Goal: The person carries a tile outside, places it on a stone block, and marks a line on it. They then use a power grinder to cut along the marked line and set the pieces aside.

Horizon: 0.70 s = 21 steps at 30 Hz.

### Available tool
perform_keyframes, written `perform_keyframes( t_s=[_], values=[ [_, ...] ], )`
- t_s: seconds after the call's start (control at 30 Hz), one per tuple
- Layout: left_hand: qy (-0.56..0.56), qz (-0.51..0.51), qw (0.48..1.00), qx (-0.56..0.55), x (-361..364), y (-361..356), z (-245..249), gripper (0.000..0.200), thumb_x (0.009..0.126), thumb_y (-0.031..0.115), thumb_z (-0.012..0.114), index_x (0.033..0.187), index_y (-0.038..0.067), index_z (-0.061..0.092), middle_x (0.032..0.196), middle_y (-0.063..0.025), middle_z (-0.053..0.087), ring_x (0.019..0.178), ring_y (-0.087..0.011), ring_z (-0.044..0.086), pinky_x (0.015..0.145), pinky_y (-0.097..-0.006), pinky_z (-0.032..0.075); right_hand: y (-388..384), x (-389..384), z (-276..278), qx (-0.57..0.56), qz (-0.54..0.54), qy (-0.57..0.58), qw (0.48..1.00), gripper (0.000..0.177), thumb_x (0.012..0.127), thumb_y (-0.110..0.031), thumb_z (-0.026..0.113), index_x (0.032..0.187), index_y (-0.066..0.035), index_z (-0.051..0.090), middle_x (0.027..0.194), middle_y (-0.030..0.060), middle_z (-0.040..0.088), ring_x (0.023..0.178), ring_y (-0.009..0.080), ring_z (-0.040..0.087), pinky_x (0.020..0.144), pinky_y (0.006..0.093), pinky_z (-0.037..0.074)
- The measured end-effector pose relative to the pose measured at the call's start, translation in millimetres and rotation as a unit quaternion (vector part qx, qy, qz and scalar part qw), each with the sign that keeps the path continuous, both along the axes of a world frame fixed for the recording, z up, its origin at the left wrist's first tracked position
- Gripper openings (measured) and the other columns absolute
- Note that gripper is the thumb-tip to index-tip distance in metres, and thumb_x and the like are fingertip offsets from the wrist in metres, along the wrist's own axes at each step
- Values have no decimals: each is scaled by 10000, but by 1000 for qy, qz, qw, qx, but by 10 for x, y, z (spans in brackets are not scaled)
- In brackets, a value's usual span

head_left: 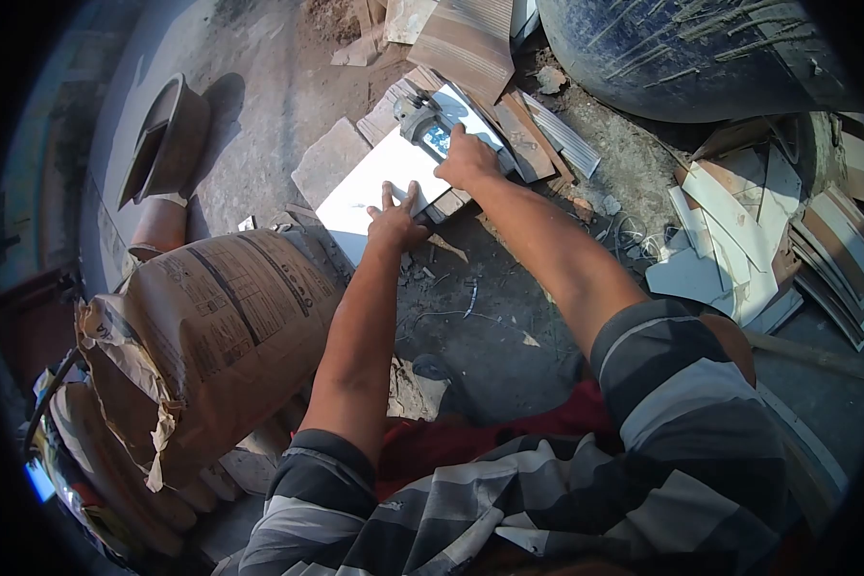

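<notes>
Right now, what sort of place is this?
Probably a building site, at a tile-cutting spot: the right hand holds a cutter on a white tile, offcuts lie piled on the ground, and a paper sack sits close by.

A tile (374, 187) lies on the floor (509, 326) ahead of me, its far end resting on a heap of offcuts (523, 134). My left hand (396, 223) lies flat on the tile's near edge. My right hand (468, 158) grips the cutting tool (427, 125) at its far end. A sack (221, 317) lies to my left, with a basin (168, 139) beyond it. To my right is a pile of tiles (739, 240), with a drum (682, 48) behind it.
</notes>
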<state>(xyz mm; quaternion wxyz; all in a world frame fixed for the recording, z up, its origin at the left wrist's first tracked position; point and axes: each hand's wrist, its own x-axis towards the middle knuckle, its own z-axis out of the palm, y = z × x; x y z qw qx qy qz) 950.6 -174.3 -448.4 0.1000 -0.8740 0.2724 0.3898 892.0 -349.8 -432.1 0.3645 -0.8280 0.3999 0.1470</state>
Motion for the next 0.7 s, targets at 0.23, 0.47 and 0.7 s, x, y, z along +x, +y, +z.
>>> perform_keyframes(
  t_s=[0.23,0.47,0.7],
  values=[
    [-1,-5,1000,4,0,-2,-2,1084,769,307,757,1635,446,121,1730,-160,-12,1454,-616,257,1151,-560,428,16,-58,95,4,-8,7,1000,694,791,-244,815,1357,-31,475,1272,210,675,1234,341,645,1056,420,526],
    [0,0,1000,8,14,13,-63,1084,778,346,780,1631,461,121,1734,-138,-14,1469,-595,253,1131,-565,449,34,-86,68,-2,-10,2,1000,680,780,-242,812,1331,-24,479,1250,216,681,1220,349,651,1045,426,529],
    [0,-7,1000,-1,15,25,-80,1090,771,333,766,1635,448,112,1730,-164,-1,1454,-615,259,1155,-561,422,43,-106,33,-10,-6,-1,1000,682,771,-242,814,1327,-27,482,1239,219,685,1210,357,656,1029,432,534]
  ],
)
